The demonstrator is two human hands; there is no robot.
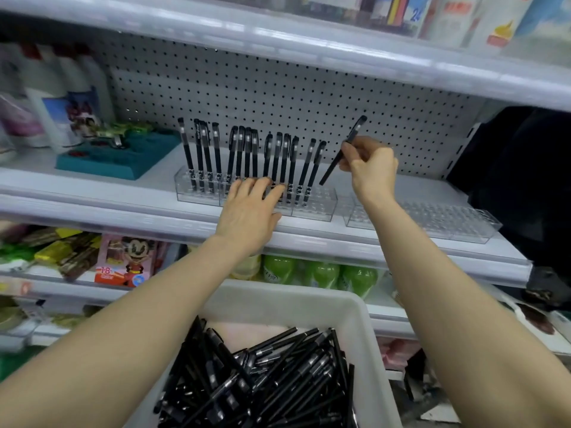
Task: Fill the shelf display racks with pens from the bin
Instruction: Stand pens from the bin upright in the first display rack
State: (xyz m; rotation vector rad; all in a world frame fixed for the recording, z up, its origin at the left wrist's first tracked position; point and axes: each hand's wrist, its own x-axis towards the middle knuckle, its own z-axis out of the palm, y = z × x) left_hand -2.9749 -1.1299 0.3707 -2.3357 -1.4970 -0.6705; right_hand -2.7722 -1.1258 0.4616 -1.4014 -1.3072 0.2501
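A clear plastic pen rack (318, 208) stands on the middle shelf with several black pens (247, 149) upright in its holes. My left hand (250, 208) rests with straight fingers on the rack's front top. My right hand (369, 168) pinches one black pen (343, 149), tilted, its lower tip just above the rack's right end. A second clear rack (432, 220) with no pens in it lies further right. Below, a white bin (355, 307) holds a heap of black pens (268, 375).
The shelf edge (154, 208) runs in front of the racks, with a pegboard wall (278, 88) behind. A teal tray (120, 156) and bottles (46, 88) stand at the left. Green bottles (321, 273) and toy boxes (126, 261) fill the shelf below.
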